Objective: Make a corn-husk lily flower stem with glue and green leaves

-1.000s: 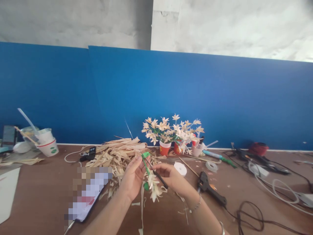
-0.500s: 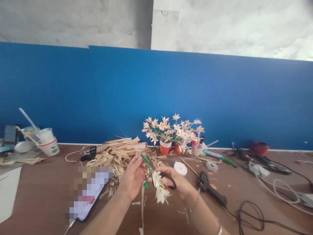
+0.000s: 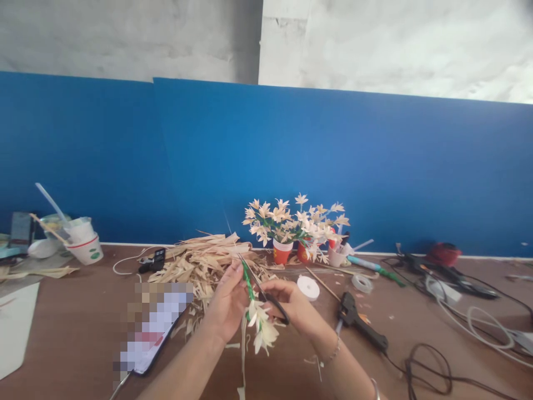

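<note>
My left hand (image 3: pixel 228 303) pinches the upper end of a green-wrapped stem (image 3: pixel 249 280). Cream flowers (image 3: pixel 262 328) hang from the lower end of that stem, between my two hands. In my right hand (image 3: pixel 293 303) are black-handled scissors (image 3: pixel 277 306), their blades pointing up and left beside the stem. Whether the blades touch the stem is too small to tell. Behind my left hand lies a heap of pale dry strips (image 3: pixel 195 258). Finished-looking flowers (image 3: pixel 278 214) stand in a red cup (image 3: pixel 282 253) beyond my hands.
A phone (image 3: pixel 158 333) lies left of my forearm. Right of my hands are a white tape roll (image 3: pixel 308 288), a clear tape roll (image 3: pixel 362 283), a black glue gun (image 3: pixel 360 322) and a coiled cable (image 3: pixel 427 361). A white cup (image 3: pixel 86 250) stands at the far left.
The flowers have swung down and to the left, and the stem is more upright. My right hand and the scissors have shifted slightly left. My left hand still pinches the stem.
</note>
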### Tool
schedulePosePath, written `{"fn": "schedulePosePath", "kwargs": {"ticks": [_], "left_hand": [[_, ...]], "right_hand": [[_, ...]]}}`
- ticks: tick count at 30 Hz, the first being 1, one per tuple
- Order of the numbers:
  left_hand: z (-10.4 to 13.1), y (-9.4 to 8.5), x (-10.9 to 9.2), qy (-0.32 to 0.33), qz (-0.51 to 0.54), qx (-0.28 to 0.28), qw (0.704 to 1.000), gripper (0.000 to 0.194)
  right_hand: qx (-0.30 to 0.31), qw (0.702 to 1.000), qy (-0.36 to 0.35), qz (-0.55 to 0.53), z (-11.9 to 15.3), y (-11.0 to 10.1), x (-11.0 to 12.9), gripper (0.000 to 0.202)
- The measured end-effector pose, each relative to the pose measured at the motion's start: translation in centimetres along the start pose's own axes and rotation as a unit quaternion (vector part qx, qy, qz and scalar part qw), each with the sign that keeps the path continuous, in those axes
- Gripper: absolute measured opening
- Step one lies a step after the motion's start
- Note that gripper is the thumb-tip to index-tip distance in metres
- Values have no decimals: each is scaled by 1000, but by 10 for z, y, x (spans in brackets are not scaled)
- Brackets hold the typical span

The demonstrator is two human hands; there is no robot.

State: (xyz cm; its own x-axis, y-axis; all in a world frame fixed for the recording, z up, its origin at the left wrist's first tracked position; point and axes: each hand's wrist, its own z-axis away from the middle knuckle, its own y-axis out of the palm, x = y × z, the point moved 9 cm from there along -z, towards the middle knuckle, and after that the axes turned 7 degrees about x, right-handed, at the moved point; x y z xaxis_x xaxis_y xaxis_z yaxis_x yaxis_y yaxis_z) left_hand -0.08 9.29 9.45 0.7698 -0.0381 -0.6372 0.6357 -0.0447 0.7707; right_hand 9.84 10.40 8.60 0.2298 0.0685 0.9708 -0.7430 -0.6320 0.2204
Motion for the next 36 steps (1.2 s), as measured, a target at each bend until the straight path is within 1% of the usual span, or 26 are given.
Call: {"fn": "schedulePosePath", "kwargs": {"ticks": [2,4,7,10,14,18,22,25,32,36], "left_hand": [[-3,-1,0,6,-13,17,1000,28],[-6,-6,0,11,-19,21,1000,26],[-12,-16,-1,27,-28,10,999,19],[-14,-22,-3,42,-37,5,998,18],[-15,-19,-4,42,-37,23,998,17],[-15,-14,-2,15,-25,41,999,19],[-15,-13,-2,-7,-36,48,998,22],[-15,-12,-2,-12,-43,66,997,20],[-15,-10,-1,-19,-46,83,995,18],[-15,-10,-2,-27,-42,88,995,17]], "right_hand": [[-10,1000,7,-5,1,-1,0,35],[-22,1000,20,-8,2,-2,-1,34],[-30,999,22,0,4,-3,0,32],[-21,1000,11,8,3,-1,1,33],[-12,1000,12,0,2,4,0,35],[-16,1000,6,-3,2,6,1,33],[-34,999,15,-14,2,4,-3,31],[-45,999,25,-15,5,3,-4,29],[-66,998,-4,6,8,2,12,23],[-60,998,0,13,7,3,12,24]]}}
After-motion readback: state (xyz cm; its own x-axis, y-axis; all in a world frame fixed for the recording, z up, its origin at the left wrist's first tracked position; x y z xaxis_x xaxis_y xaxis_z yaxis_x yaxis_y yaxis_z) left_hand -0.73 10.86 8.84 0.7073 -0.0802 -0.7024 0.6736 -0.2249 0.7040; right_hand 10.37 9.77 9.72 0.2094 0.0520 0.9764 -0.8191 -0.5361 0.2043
